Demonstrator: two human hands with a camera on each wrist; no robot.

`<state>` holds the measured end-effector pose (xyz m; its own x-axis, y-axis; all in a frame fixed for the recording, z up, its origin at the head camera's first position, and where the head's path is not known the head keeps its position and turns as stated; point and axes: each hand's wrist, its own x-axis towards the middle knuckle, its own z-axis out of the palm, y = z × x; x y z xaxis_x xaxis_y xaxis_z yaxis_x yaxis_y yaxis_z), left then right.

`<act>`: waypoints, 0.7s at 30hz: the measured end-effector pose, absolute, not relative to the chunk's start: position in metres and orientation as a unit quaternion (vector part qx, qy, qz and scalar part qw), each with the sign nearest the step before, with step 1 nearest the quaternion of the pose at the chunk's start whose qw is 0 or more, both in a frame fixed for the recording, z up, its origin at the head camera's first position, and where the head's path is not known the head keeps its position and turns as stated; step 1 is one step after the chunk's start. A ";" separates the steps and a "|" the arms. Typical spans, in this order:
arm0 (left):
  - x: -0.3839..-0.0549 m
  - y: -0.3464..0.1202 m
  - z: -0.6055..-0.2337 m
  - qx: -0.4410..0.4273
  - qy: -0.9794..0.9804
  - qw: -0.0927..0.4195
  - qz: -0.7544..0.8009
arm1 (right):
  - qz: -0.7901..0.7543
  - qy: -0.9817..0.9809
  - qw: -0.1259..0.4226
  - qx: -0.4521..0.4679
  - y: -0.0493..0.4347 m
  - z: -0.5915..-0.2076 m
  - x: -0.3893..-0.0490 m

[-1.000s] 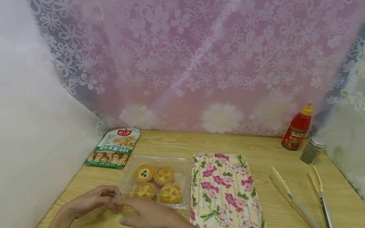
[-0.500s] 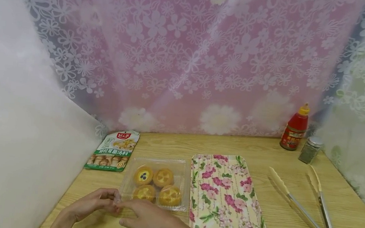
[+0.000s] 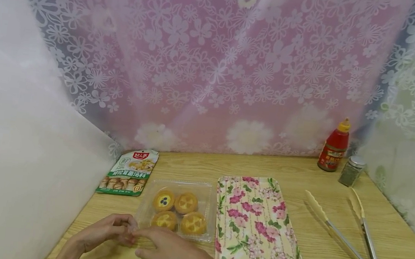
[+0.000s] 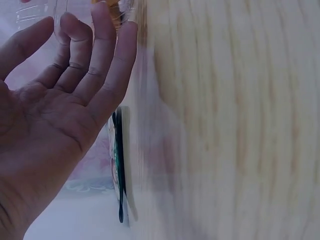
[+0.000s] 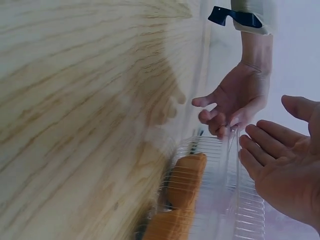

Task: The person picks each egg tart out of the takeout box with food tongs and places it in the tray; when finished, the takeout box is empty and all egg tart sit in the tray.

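Note:
A clear plastic box (image 3: 208, 206) with several egg tarts (image 3: 186, 203) inside sits on the table, left of the flowered tray (image 3: 254, 225). One tart has dark berries on top. At the box's near left corner, my left hand (image 3: 109, 230) pinches the rim with thumb and curled fingers. My right hand (image 3: 168, 244) reaches in from the right, its fingertips at the same corner. In the right wrist view, the right hand (image 5: 290, 165) has straight fingers against the plastic rim (image 5: 231, 165), facing the left hand (image 5: 235, 102). The right hand covers part of the box's front edge.
Behind the box on the left lies a green and white food pouch (image 3: 128, 172). Spread tongs (image 3: 354, 243) lie right of the tray. A red sauce bottle (image 3: 335, 148) and a spice jar (image 3: 352, 170) stand at the back right. Patterned curtains (image 3: 214, 63) enclose the table.
Both hands stay at the box's near left corner. The head view has shifted slightly, and a bright line across the front tarts has faded.

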<state>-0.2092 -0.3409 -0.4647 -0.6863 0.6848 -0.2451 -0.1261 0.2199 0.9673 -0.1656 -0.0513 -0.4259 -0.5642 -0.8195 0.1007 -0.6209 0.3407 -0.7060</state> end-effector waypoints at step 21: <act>-0.234 -0.303 -0.439 0.128 0.904 0.051 0.406 | -0.389 0.817 0.020 -0.425 -0.039 -0.393 -0.160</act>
